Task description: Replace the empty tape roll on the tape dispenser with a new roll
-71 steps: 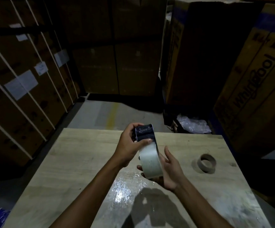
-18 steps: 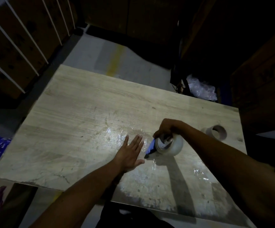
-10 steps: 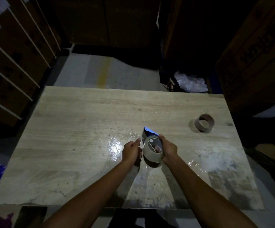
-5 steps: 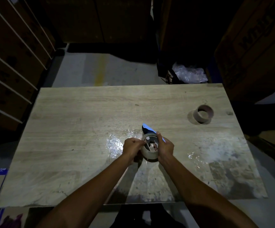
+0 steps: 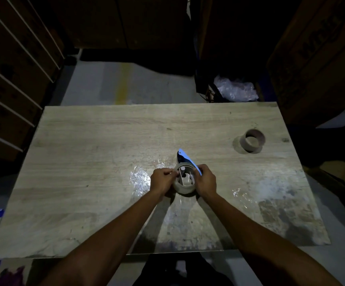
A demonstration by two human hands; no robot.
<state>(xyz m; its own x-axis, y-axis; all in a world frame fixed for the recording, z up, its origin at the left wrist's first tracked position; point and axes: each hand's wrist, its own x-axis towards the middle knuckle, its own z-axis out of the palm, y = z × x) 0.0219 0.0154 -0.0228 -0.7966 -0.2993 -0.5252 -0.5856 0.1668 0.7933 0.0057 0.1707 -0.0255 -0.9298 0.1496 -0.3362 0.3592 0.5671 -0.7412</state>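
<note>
On the far left, stacked cartons (image 5: 12,79) with pale straps stand close beside the left edge of the table (image 5: 85,162), leaving only a narrow dark gap there. The left half of the pale wood-grain top is bare, with a shiny crinkled patch of clear film (image 5: 139,179) stuck to it just left of the hands.

The left hand (image 5: 162,181) sits at the left side of the new tape roll (image 5: 183,187), its fingers (image 5: 170,172) curled and pinching at the roll's upper rim; whether a loose tape end is between them cannot be told. The roll is pale, translucent-looking and thick, lying near the table's middle, a little toward the near edge, with its open core facing up. Inside the core the white hub and spokes of the tape dispenser (image 5: 185,159) show, and its blue blade-shaped end sticks out beyond the roll toward the far edge. The right hand (image 5: 205,181) wraps the roll's right side, fingers (image 5: 201,168) bent and pressed against its outer wall and the blue part.

Further right and farther back, well apart from the hands, the empty brown cardboard core (image 5: 252,141) rests on the table, near the right edge. Dull worn patches mark the near right corner. Large cartons (image 5: 322,58) crowd the right side.
</note>
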